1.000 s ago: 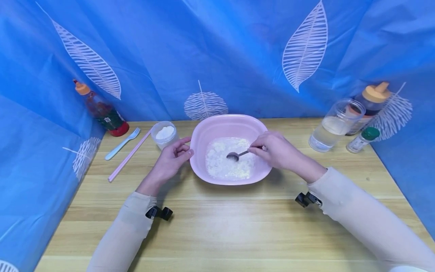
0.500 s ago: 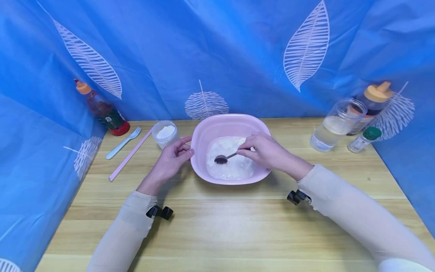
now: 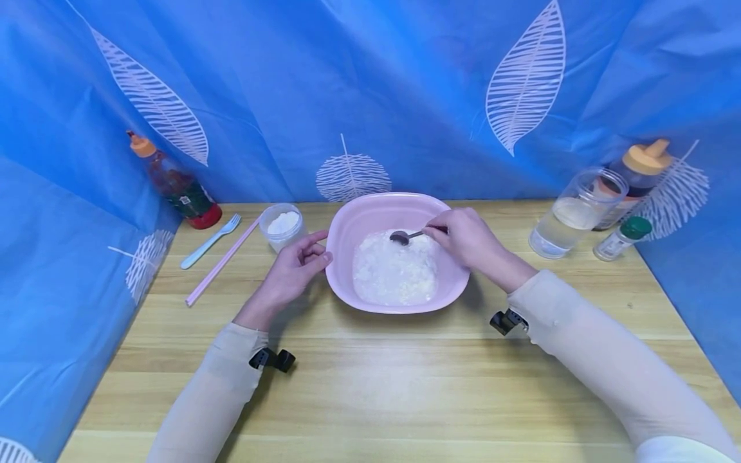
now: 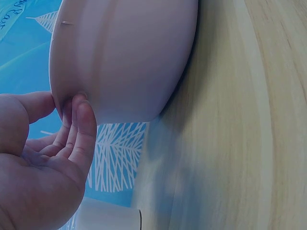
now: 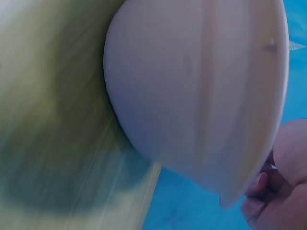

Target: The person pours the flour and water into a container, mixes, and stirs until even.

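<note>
A pink basin [image 3: 399, 305] stands on the wooden table with a white, wet, lumpy mixture [image 3: 393, 273] in its bottom. My left hand [image 3: 292, 270] pinches the basin's left rim, thumb on the rim and fingers beneath it, as the left wrist view shows on the basin wall [image 4: 139, 57]. Over the basin's right side, my right hand [image 3: 466, 238] grips a dark spoon [image 3: 399, 238] by its handle. The spoon's bowl is at the far edge of the mixture. In the right wrist view the basin wall [image 5: 182, 86] hides the spoon, and only curled fingers show beyond the rim.
Left of the basin are a jar of white powder [image 3: 282, 225], pink chopsticks [image 3: 222, 262], a light blue fork [image 3: 210, 243] and a red sauce bottle [image 3: 182, 186]. At right stand a clear cup of liquid [image 3: 561, 225], a green-capped shaker [image 3: 622, 238] and a yellow-capped bottle [image 3: 642, 167].
The spoon has swept left and toward the front, then back to the far side of the mixture, my right hand moving with it. My left hand stays on the rim.
</note>
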`<state>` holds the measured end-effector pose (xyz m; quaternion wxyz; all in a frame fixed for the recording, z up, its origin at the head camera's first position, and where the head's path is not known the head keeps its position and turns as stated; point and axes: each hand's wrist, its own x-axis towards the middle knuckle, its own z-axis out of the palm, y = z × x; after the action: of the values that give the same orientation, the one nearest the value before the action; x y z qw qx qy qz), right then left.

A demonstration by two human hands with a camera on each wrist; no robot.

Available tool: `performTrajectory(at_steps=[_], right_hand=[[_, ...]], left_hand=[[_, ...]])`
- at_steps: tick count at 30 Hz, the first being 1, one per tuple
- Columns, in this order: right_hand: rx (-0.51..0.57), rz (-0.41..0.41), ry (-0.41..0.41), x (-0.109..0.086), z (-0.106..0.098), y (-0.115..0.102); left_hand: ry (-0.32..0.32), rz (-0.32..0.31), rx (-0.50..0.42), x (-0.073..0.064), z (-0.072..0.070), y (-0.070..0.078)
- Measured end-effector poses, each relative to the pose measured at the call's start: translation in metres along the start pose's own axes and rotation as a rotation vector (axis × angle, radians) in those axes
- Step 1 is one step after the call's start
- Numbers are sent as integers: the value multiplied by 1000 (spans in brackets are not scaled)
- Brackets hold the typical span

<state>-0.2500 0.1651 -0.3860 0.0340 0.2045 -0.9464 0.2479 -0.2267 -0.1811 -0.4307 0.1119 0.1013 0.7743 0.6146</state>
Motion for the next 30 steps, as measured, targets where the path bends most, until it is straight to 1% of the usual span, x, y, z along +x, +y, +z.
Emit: performTrajectory(at_steps=[3, 7, 12, 16, 19, 23, 26, 30], right_hand=[[-19, -9, 23, 0, -4, 6], [-32, 5, 16, 0, -9, 8], [7, 33, -30, 4, -4, 4], [72, 43, -81, 8, 4, -3], [141, 17, -122, 10, 10, -7], [220, -54, -179, 8, 14, -11], [238, -101, -226, 3, 13, -13], [232, -126, -279, -6, 5, -13]], left_hand=[[1, 1, 8, 0, 0, 0], [0, -1, 6, 0, 0, 0], [2, 0, -9, 0, -1, -1], [-3, 0, -11, 0, -1, -1], [-3, -1, -10, 0, -2, -1], [-6, 6, -3, 0, -2, -2], [-5, 10, 2, 0, -2, -3], [-2, 8, 10, 0, -2, -2]])
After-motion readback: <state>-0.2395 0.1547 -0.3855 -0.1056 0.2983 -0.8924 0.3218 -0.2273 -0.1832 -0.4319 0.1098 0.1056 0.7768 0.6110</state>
